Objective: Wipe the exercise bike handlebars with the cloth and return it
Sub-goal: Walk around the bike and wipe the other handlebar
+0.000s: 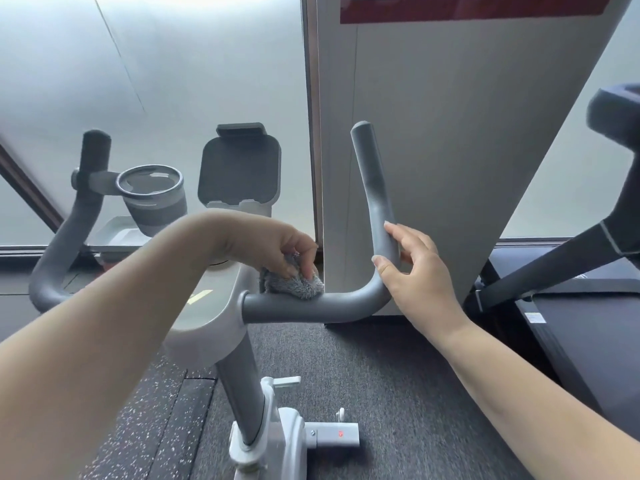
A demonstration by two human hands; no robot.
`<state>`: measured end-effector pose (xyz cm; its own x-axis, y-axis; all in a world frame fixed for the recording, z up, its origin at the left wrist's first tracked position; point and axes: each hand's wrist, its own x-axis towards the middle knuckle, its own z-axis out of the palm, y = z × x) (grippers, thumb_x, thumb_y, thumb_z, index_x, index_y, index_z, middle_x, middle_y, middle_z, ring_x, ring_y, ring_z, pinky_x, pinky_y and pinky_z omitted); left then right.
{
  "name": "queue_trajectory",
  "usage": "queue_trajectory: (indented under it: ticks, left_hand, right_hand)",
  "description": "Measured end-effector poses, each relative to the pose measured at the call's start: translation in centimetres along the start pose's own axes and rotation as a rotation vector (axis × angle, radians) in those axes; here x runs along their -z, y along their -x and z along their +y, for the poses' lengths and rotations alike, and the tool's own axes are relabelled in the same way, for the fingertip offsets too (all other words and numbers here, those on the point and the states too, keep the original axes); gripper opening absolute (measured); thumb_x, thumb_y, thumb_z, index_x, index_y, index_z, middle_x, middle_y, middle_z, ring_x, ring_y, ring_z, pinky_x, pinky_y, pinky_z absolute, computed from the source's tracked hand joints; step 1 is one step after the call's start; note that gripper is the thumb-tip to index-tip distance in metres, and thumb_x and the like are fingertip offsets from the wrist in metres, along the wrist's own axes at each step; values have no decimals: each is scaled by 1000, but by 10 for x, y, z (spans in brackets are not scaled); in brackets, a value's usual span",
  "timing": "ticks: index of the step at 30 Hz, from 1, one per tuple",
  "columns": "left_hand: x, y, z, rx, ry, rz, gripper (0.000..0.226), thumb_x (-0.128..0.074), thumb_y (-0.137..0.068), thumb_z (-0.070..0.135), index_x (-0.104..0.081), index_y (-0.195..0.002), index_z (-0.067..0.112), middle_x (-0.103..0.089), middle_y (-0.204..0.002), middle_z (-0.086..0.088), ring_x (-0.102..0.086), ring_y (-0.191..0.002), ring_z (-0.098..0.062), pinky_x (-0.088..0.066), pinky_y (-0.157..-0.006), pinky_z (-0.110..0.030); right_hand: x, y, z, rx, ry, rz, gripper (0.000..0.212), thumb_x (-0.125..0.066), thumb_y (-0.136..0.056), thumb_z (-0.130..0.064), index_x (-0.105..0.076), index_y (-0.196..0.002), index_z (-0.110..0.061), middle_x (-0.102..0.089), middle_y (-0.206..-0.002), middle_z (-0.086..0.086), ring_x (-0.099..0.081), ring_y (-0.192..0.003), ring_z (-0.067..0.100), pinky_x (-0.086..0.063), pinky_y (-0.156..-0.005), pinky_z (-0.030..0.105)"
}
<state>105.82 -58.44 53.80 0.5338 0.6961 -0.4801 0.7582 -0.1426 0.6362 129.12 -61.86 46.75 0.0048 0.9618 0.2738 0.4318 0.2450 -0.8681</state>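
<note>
Your left hand [277, 247] is pinching the grey cloth [294, 284] against the right handlebar [311, 306], near the stem; your right hand [412, 271], fingers loosely spread, is steadying the bend. A light pinch may let the cloth slip to the floor [381, 375].

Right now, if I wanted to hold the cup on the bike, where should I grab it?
Probably best to grab the cup around its round side, just under the rim, and lift straight up. It stands upright in a ring holder clipped to the left handlebar, so it likely only comes out upward. Reach from the near side, where nothing blocks it.
</note>
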Motion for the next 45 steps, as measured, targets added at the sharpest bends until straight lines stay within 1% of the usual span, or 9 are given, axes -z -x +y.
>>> queue_trajectory:
  ticks: [4,17,23,27,30,33,38,42,45]
  left_hand:
    - [0,11,-3,-3,-121,57,31,-55,-86,-6,-63,-84,24,-66,-115,-6,-60,-110,-27,-47,-97,-41]
    - [-6,29,5,41,-211,259,34,-62,-83,7,-67,-77,40,-69,-92,21,-62,-86,0,-48,-72,-15]
    - [-39,18,16,-92,458,693,15,-60,-90,13,-67,-91,25,-68,-83,-2,-65,-74,-19,-57,-65,-29]
    - [-61,6,43,-297,1113,599,15,-46,-94,2,-58,-101,7,-63,-91,-13,-62,-76,-21,-57,-62,-32]
    - [-70,-2,56,-374,1292,578,20,-44,-94,4,-55,-110,5,-63,-95,-14,-63,-74,-21,-58,-60,-33]
    - [-75,-7,64,-385,1352,608,22,-45,-94,4,-54,-114,5,-62,-101,-16,-61,-81,-23,-58,-62,-33]
    - [-79,-7,69,-349,1026,806,14,-59,-89,9,-68,-90,19,-69,-94,-10,-64,-83,-23,-56,-73,-38]
    - [-72,6,58,-277,496,869,20,-68,-79,28,-70,-97,36,-72,-106,6,-64,-106,-12,-48,-97,-40]
    - [-67,21,46,-210,384,915,20,-65,-79,31,-70,-94,44,-71,-105,15,-63,-107,-6,-45,-100,-42]
  right_hand:
    - [-1,2,-1,6,7,-7,53,-64,-88,-17,-48,-138,-20,-42,-141,-5,-41,-129,9,-32,-113,31]
    - [9,3,-3,13,31,-51,53,-65,-87,-23,-48,-137,-27,-37,-145,-9,-37,-132,5,-32,-113,32]
    - [17,8,-14,170,-140,15,37,-65,-87,-13,-58,-119,-31,-53,-130,-9,-53,-119,1,-43,-101,22]
    - [14,8,-26,89,-337,-136,39,-66,-85,-28,-55,-123,-25,-63,-119,-7,-63,-105,-1,-48,-89,13]
    - [12,7,-32,86,-415,-214,54,-65,-78,-40,-51,-127,-23,-66,-113,-5,-65,-101,-2,-50,-85,14]
    - [12,3,-35,88,-477,-214,46,-70,-82,-25,-49,-122,-22,-71,-102,0,-69,-93,6,-53,-79,20]
    - [20,-2,-32,49,-543,-201,43,-72,-82,-11,-48,-117,-16,-72,-96,11,-71,-88,24,-58,-80,39]
    - [28,-1,-33,-9,-682,-295,41,-66,-83,-1,-45,-117,-9,-70,-90,4,-70,-79,17,-58,-67,30]
    - [25,5,-31,-55,-705,-392,41,-65,-83,3,-48,-117,-14,-70,-91,-1,-69,-83,17,-59,-69,37]
